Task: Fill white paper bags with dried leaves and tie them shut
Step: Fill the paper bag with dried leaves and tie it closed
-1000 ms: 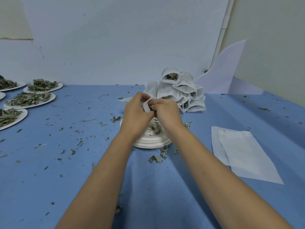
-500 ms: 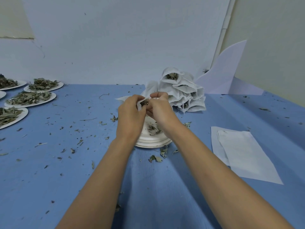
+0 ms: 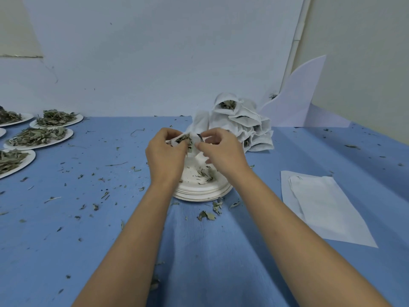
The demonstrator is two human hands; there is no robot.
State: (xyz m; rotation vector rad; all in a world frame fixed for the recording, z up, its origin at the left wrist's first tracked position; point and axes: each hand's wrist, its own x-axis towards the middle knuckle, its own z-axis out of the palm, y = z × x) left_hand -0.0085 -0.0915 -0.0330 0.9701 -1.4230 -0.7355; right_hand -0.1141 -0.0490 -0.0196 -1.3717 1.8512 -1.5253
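white paper bag [image 3: 194, 140] with dried leaves [image 3: 184, 138] inside is held above stacked plates [image 3: 200, 192] on desk [image 3: 110, 240] | left grip [image 3: 164, 158] is curled round its rim | right grip [image 3: 223, 151] is pinched on opposite edge

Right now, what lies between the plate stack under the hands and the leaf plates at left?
Only blue cloth strewn with leaf scraps, per the head view.
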